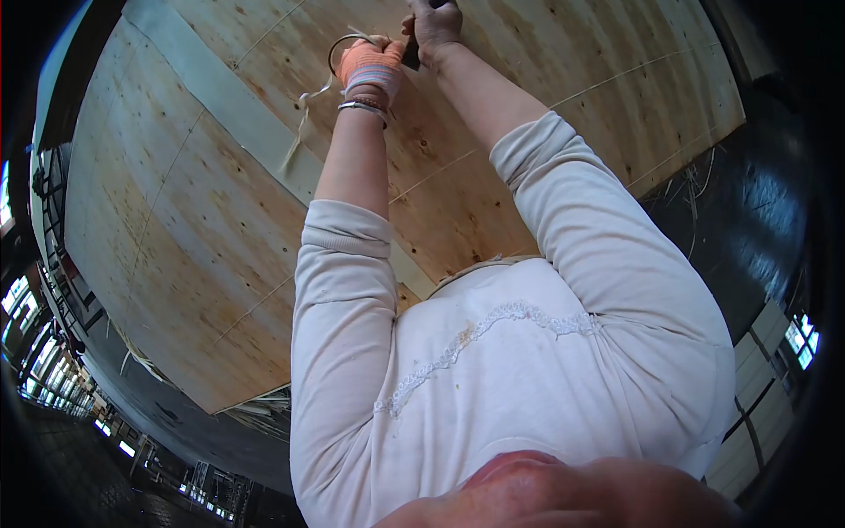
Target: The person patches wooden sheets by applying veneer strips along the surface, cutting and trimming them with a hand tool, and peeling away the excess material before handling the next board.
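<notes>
My left hand [371, 63], in an orange glove with a striped cuff, is closed over the wooden board. A thin pale curled strip [332, 57] loops out from its fingers, and a loose tail hangs down over the board to the left. Just right of it, my right hand [437, 28] is bare and closed, partly cut off by the top edge of the view. A small dark flat object [411, 53] shows below its fingers; its kind is not clear. The two hands are close together above the plywood sheet [440, 189].
A pale band [224, 110] runs diagonally across the plywood. Shreds of wood [264, 409] stick out beneath the sheet's near edge. Dark floor [766, 207] lies to the right, with stacked pale boards [757, 396] farther down. A dark metal frame [57, 211] stands at the left.
</notes>
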`<action>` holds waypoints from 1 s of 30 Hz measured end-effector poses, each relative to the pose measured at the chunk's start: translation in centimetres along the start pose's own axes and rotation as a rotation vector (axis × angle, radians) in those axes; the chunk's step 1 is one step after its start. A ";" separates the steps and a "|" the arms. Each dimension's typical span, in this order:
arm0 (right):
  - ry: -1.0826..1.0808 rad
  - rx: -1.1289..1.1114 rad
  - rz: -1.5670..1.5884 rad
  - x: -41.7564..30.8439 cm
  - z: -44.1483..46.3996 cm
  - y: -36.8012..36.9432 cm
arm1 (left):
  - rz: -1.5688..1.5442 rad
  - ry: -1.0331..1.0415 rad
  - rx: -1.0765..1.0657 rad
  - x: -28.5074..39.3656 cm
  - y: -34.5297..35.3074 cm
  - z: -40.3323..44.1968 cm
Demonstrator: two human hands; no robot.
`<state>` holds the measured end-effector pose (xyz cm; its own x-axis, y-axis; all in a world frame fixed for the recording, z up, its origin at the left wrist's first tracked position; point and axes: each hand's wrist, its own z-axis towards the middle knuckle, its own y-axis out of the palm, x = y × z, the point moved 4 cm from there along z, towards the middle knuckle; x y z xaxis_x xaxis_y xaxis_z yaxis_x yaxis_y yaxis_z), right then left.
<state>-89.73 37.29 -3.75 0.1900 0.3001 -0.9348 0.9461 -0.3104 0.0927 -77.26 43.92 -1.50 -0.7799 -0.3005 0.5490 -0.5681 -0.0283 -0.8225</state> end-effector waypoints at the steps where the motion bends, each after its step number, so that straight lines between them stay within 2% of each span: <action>1: 0.008 -0.015 0.004 -0.6 -0.5 -0.9 | -0.259 -0.046 0.014 -0.6 -0.3 -0.5; 4: 0.028 -0.045 -0.062 -1.7 -2.5 -5.0 | -0.966 -0.216 0.077 -5.0 0.3 -2.0; 7: -0.304 -0.231 -0.621 -1.9 -4.0 -8.3 | -0.264 0.134 0.236 -3.3 -2.0 -5.0; 8: -0.379 -0.179 -0.769 -2.3 -5.3 -9.2 | -0.030 0.245 0.275 -2.5 -2.0 -6.3; 11: -0.600 -0.205 -0.806 -2.7 -6.2 -11.5 | 0.131 0.658 0.193 1.7 -0.1 -9.1; 14: -0.259 -0.297 -0.830 -2.8 -6.2 -13.6 | 0.304 0.662 -0.010 3.3 2.2 -15.0; 15: -0.248 -0.336 -0.868 -2.8 -6.7 -13.7 | 0.331 0.680 -0.029 3.9 2.3 -17.3; 16: -0.239 -0.376 -0.906 -2.8 -7.5 -13.7 | 0.353 0.661 -0.159 4.5 2.3 -19.4; 19: -0.300 -0.467 -0.997 -2.1 -10.8 -13.2 | 0.235 0.741 -0.232 4.6 2.8 -25.7; 20: -0.337 -0.495 -1.024 -2.0 -11.6 -12.8 | 0.070 0.738 -0.296 4.3 2.6 -27.3; 23: -0.254 -0.582 -1.252 -1.1 -12.0 -11.7 | -0.080 0.343 -0.379 1.5 0.4 -29.7; 27: -0.229 -0.563 -1.362 -2.2 -12.7 -9.8 | 0.131 0.097 0.245 -6.0 -4.1 -33.6; 30: -0.255 -0.591 -1.400 -2.1 -11.8 -8.2 | 0.260 -0.070 0.286 -12.1 -2.9 -36.8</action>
<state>-94.82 49.88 1.49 -0.9000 -0.1398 -0.4129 0.3004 0.4876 -0.8198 -75.86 82.67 -0.31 -0.8628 -0.3969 0.3132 -0.2498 -0.2038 -0.9466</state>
